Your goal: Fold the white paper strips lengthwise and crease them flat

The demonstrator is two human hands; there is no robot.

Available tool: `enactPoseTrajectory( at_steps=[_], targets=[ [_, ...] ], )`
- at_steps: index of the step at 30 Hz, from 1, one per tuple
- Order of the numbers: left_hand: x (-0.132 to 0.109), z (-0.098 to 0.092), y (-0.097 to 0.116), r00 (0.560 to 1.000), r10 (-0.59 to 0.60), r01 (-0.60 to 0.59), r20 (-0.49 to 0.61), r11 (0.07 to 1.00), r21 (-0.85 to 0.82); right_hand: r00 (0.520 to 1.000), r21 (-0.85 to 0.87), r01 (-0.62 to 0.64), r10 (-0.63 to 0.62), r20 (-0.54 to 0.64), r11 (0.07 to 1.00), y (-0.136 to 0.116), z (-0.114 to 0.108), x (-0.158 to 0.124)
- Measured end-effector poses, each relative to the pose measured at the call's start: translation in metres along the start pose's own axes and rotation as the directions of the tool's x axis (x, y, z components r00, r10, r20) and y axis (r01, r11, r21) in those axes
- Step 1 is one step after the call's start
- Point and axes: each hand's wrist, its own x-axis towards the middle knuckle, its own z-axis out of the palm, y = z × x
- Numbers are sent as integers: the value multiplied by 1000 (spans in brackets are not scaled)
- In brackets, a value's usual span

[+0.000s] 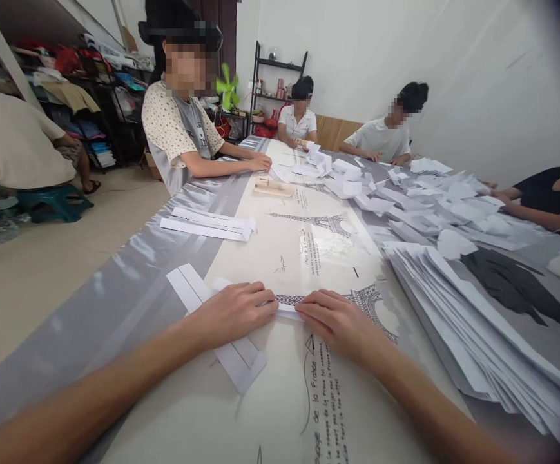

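Between my two hands, low over the printed tablecloth, is a small strip of white paper. My left hand is closed on its left end, fingertips pressed together. At the right end, my right hand pinches the same strip with bent fingers. Most of the strip is covered by my fingers, so its full shape is hidden. Under and beside my left wrist lies a creased white paper strip, its far end showing past the forearm.
More folded strips lie ahead on the left. A stack of white sheets fans out at right, behind it a heap of folded paper. A light wooden piece rests farther up the table. Several people sit or stand around.
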Motion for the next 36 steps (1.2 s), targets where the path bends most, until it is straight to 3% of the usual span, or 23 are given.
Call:
enactPoseTrajectory(
  at_steps=[11, 15, 17, 20, 24, 29, 36],
  targets=[
    [0, -1, -3, 999, -31, 32, -44, 999, 25, 997, 76, -82, 81, 16, 994, -1, -2, -3],
    [-6, -15, -23, 996, -63, 76, 70, 975, -209, 976, 220, -207, 187, 109, 953, 9, -20, -6],
    [-9, -23, -35, 977, -147, 199, 154, 890, -411, 953, 293, -277, 223, 206, 915, 14, -32, -6],
    [-14, -31, -49, 936, -211, 346, 281, 684, -642, 922, 392, -344, 227, 313, 853, 20, -44, -7],
    [-19, -32, -62, 882, -338, 462, 330, 474, -750, 880, 493, -433, 235, 413, 755, 29, -47, -10],
    [-29, -29, -81, 833, -467, 495, 295, 392, -776, 854, 599, -516, 318, 411, 612, 40, -47, -16],
    [-42, -27, -100, 805, -512, 508, 299, 336, -793, 832, 592, -554, 374, 409, 586, 39, -47, -16]
  ],
)
